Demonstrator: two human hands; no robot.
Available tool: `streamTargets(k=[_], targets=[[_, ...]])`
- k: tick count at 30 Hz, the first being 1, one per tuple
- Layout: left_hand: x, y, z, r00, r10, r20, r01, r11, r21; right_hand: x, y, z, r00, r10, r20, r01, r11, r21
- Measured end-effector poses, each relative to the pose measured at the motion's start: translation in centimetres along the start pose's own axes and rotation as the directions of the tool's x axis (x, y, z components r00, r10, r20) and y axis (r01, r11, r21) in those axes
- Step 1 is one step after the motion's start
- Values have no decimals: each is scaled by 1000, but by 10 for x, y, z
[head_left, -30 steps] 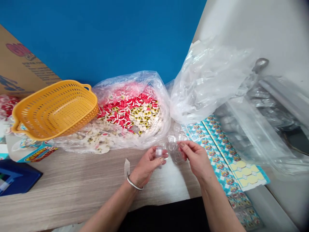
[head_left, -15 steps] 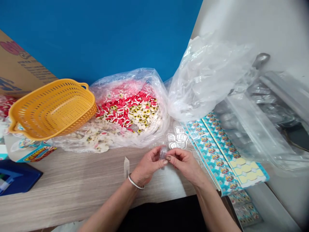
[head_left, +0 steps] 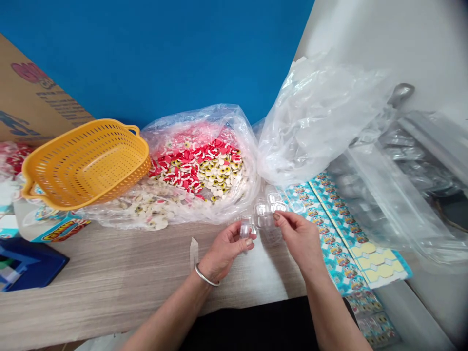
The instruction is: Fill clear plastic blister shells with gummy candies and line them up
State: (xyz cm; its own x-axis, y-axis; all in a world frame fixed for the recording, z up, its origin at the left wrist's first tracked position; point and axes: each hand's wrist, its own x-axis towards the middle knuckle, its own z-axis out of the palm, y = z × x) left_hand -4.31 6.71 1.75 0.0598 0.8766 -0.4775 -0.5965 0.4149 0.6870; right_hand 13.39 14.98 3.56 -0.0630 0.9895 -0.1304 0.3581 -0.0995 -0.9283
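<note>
My left hand (head_left: 234, 246) is closed around a small clear plastic container (head_left: 245, 229), held upright between thumb and fingers just above the table. My right hand (head_left: 298, 236) is to its right, thumb and forefinger pinched at the edge of a clear plastic shell (head_left: 262, 217). More clear plastic shells (head_left: 276, 197) lie behind it; their outlines run together. Beyond my hands lies an open clear bag (head_left: 250, 187) full of red-and-white lip-shaped and eyeball-shaped candies (head_left: 219, 175).
A yellow perforated basket (head_left: 87, 163) rests at the left, partly over the bag. On the right are printed card sheets (head_left: 340, 234), a crumpled clear bag (head_left: 310, 122) and a clear tub (head_left: 373, 170). A blue holder (head_left: 32, 265) and a paper strip (head_left: 193, 251) sit on the table (head_left: 127, 273).
My right hand has moved right, away from my left, and now pinches a clear shell. My left hand keeps its small container. The view has shifted slightly.
</note>
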Motion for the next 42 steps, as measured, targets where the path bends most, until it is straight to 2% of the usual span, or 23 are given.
streamTargets(k=[2, 4, 5, 7, 12, 19, 25, 33, 38, 42], targets=[[2, -4, -1, 1000, 17, 9, -18, 1000, 19, -8, -3, 6, 985, -20, 169, 16, 1000, 26], [4, -7, -1, 999, 36, 10, -36, 999, 34, -16, -5, 14, 931, -15, 363, -28, 993, 111], [4, -8, -1, 999, 40, 9, -40, 998, 37, -20, -6, 17, 906, -11, 424, -54, 989, 141], [4, -7, 0, 999, 37, 8, -37, 999, 26, -23, -7, 20, 885, 2, 466, -90, 982, 166], [1, -3, 2, 997, 20, 72, -16, 998, -57, -20, -10, 17, 881, 39, 472, -138, 975, 175], [4, -10, 2, 999, 31, 20, -31, 999, 12, -21, -13, 19, 877, 32, 480, -149, 966, 209], [0, -4, 4, 995, 14, 101, -5, 996, -85, -20, -7, 18, 884, 66, 462, -177, 963, 202], [3, -8, 3, 998, 30, 48, -30, 1000, -5, -20, -4, 19, 888, 66, 455, -178, 962, 207], [0, -6, 4, 996, -3, 90, 7, 999, -40, -22, -9, 20, 889, 69, 452, -191, 954, 231], [-2, -5, 6, 997, -24, 71, 29, 997, -73, -22, -9, 19, 892, 50, 449, -161, 964, 212]])
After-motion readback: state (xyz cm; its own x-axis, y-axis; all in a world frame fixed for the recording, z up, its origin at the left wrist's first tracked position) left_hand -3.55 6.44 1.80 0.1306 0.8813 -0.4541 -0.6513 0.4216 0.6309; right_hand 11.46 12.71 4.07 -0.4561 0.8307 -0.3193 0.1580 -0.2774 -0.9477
